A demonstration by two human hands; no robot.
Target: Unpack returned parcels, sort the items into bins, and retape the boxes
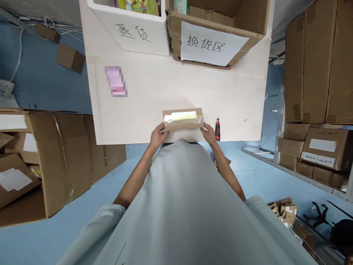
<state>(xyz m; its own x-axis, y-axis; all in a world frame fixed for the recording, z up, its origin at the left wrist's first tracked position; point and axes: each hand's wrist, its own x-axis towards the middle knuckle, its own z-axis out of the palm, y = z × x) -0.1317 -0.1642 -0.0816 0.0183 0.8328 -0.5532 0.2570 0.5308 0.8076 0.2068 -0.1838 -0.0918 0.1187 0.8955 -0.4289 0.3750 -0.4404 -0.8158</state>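
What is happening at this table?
A person holds a taped cardboard parcel at the near edge of the white table, left hand on one end, right hand on the other. A red utility knife lies beside the right hand, untouched. A white box and a cardboard box stand at the far edge.

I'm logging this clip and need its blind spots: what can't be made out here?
Head view:
- Pink item on the table: pixelated, unidentifiable.
- Label on the parcel held by left hand and right hand: too small, under glaring tape.
- White bin and cardboard box contents: cut off by the top edge.
- Table's near edge: partly hidden by the person's torso.
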